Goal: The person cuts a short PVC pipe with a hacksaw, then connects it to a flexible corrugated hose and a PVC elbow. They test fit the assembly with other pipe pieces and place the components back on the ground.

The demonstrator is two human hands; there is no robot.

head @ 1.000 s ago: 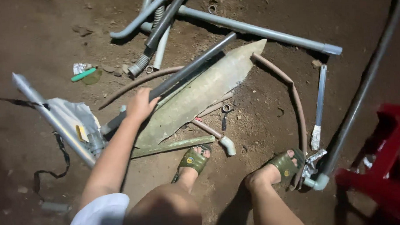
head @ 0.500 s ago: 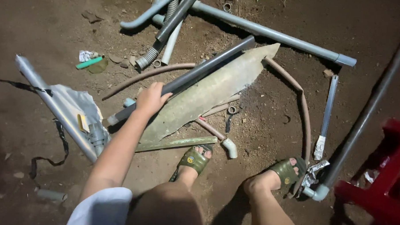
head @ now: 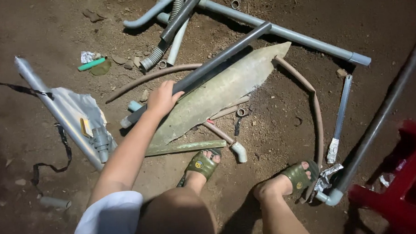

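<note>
My left hand (head: 162,98) is closed around the lower part of a long dark grey pipe (head: 224,56), which lies slanted on the dirt. The pipe rests along the upper edge of a pointed, greenish-grey flat slab (head: 225,88). A white sleeve covers my upper left arm. My right hand is out of sight. I am squatting, and my feet in green sandals (head: 201,164) (head: 300,176) stand just below the slab.
A long light grey pipe (head: 283,33) crosses the top. A corrugated hose (head: 157,56) and a curved brown hose (head: 316,113) lie about the slab. A foil-wrapped tube (head: 51,106) lies left. A slanted pole (head: 383,115) and a red stool (head: 404,193) stand right.
My left hand has reached a little further up and settled its grip on the dark pipe. The view has drifted slightly; the other things lie where they were.
</note>
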